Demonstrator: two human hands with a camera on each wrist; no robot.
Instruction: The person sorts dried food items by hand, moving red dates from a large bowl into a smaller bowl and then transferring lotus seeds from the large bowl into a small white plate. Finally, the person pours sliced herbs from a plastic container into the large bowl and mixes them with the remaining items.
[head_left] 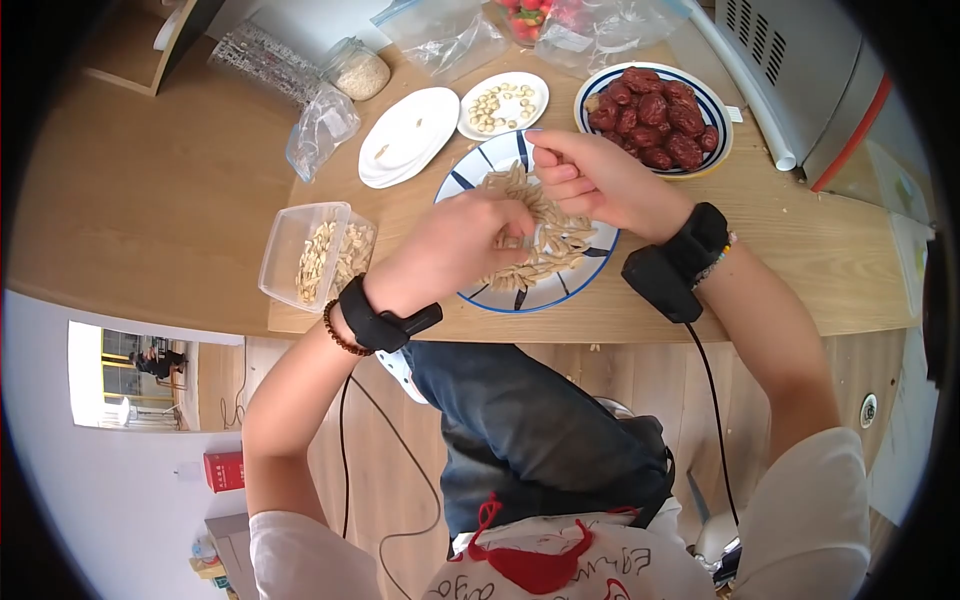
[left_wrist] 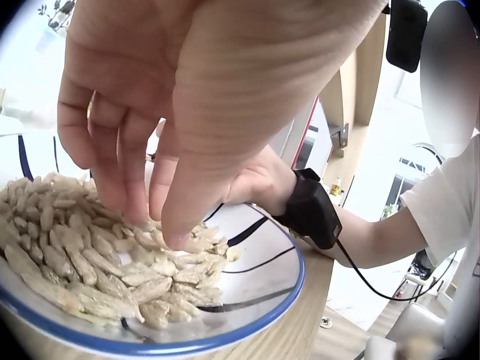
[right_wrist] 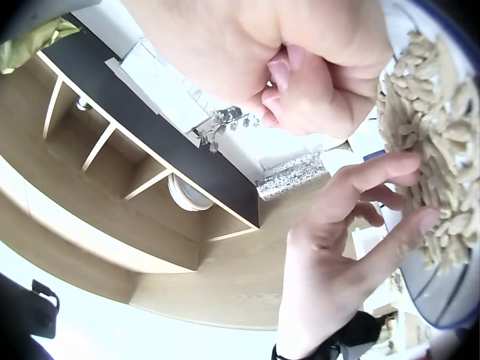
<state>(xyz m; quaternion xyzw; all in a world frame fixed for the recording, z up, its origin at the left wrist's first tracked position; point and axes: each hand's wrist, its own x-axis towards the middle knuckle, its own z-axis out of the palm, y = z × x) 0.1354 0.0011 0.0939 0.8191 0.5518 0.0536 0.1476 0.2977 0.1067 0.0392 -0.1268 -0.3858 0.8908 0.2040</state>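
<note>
Pale elongated seeds or pods (head_left: 555, 255) lie heaped on a blue-rimmed plate (head_left: 470, 178). My left hand (head_left: 430, 250) reaches over the heap; in the left wrist view the left hand (left_wrist: 225, 97) touches the pieces (left_wrist: 97, 255) with bent, relaxed fingers, thumb and forefinger apart. Above the plate's far right side is my right hand (head_left: 600, 180), raised off the heap. The right wrist view shows the right hand (right_wrist: 300, 82) with its fingers curled toward the palm; no object shows in it, though the inside is partly hidden.
Left of the plate stands a clear tub (head_left: 283, 255) of pale pieces. Behind are white plates (head_left: 400, 130), a small dish (head_left: 537, 97) of round kernels, a bowl of red dates (head_left: 655, 115), a jar (head_left: 360, 75) and plastic bags (head_left: 440, 40). An appliance (head_left: 790, 60) stands at the right.
</note>
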